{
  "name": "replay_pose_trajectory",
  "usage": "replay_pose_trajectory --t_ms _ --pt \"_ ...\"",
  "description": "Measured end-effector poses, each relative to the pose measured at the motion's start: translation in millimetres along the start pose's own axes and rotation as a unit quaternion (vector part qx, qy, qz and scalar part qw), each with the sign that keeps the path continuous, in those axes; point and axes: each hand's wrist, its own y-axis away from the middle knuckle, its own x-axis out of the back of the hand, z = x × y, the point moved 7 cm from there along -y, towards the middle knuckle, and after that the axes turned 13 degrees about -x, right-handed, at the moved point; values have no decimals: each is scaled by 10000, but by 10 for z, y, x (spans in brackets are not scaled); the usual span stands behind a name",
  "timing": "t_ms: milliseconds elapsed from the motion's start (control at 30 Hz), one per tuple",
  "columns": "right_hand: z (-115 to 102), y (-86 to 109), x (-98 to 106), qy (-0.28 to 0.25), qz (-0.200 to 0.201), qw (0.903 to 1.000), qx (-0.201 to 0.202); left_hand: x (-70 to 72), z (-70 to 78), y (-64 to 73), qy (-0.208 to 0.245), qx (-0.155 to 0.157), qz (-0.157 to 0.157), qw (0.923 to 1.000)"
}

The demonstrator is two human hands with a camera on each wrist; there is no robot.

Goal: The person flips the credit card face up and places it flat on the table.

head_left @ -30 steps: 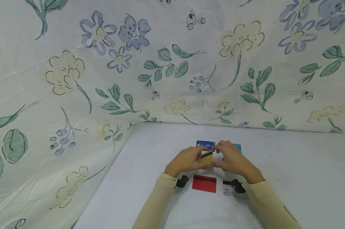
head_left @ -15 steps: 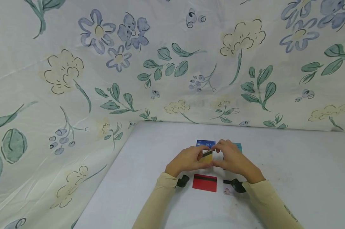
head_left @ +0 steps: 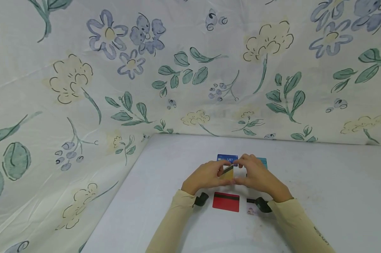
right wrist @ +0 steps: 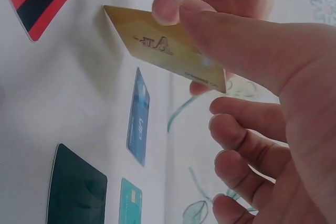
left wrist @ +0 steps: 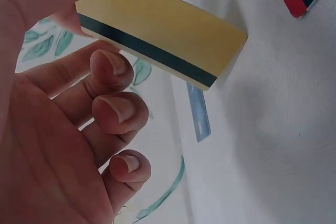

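Observation:
In the head view my left hand (head_left: 203, 177) and right hand (head_left: 255, 175) meet over the white table, with a gold card (head_left: 227, 173) tilted between them. The left hand pinches the card with thumb and fingers. My right hand grips its other side, the right thumb lying by the left thumb in the right wrist view. The card's dark stripe (left wrist: 152, 51) faces the left wrist camera; printed lettering (right wrist: 155, 43) faces the right one. The other fingers of both hands curl loosely below it. Part of the card is hidden behind the thumbs.
Beyond the hands lie a blue VIP card (head_left: 227, 157) and a teal card (head_left: 263, 162). A dark green card (right wrist: 79, 187) is mostly hidden by the right hand. Nearer are a red card (head_left: 226, 202) and a pale card (head_left: 251, 209). Floral cloth (head_left: 209, 70) hangs behind.
The gold card has turned very slightly between the fingers and its right edge sits a little further left. Both hands otherwise stay almost in place; the other cards have not moved.

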Motion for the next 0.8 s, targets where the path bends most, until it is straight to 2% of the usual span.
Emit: replay_pose_trajectory --t_ms 467,800 --pt "3 -1 -38 -77 -130 9999 8 34 -35 11 96 40 -7 9999" --pt "28 -27 -93 12 -139 9998 -172 71 -41 24 119 35 83 9999"
